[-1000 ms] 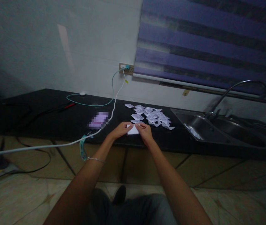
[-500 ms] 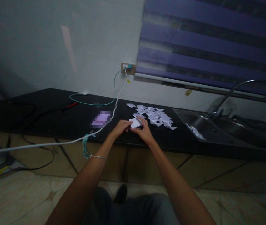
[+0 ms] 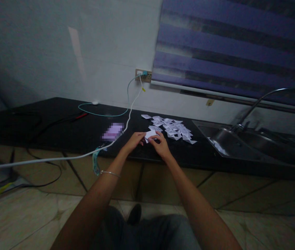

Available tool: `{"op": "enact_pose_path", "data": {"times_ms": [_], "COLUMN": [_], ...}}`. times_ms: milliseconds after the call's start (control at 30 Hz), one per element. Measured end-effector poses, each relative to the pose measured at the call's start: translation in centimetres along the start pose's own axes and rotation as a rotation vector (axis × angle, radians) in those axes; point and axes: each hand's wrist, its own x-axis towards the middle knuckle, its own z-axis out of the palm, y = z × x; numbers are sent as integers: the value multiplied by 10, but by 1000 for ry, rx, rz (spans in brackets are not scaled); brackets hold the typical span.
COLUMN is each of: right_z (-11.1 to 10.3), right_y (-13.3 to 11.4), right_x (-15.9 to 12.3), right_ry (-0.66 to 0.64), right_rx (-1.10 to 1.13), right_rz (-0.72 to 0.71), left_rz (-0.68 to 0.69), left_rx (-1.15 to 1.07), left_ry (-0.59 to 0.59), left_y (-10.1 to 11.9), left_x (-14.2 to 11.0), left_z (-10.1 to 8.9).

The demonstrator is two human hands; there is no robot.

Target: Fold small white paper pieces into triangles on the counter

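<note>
A small folded piece of white paper is held between my two hands just above the front part of the black countertop. My left hand pinches its left edge. On the other side, my right hand grips it with the thumb on the near face and the fingers curled round the right edge. Behind my right hand lies a spread of several folded white paper pieces, pointed and overlapping one another. The fold details of the held paper are too small to make out.
A steel sink with a curved faucet is at the right. Left of my hands lies a blurred-out pinkish phone-like object with a teal strap. A white cable runs from the wall outlet across the counter's front edge.
The folded paper has tilted and turned slightly between my hands. My right thumb has moved up onto its near face. The loose paper pieces lie as before.
</note>
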Motion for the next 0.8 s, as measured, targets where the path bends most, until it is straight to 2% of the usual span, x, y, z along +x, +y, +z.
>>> {"op": "enact_pose_path", "data": {"times_ms": [300,600,800], "right_z": [-3,-2,-1], "right_y": [10,14,10], "right_x": [2,4,3], "right_ry": [57,96,112], "right_rx": [-37,52,93], "right_rz": [-16,20,86], "left_rz": [-9,29,78], "left_rx": [-1,59,146], "left_ry": [-45,-222,-299], "left_y": [-1,-7,-11], "left_x": [1,1,1], "left_z": [-1,-4,3]}}
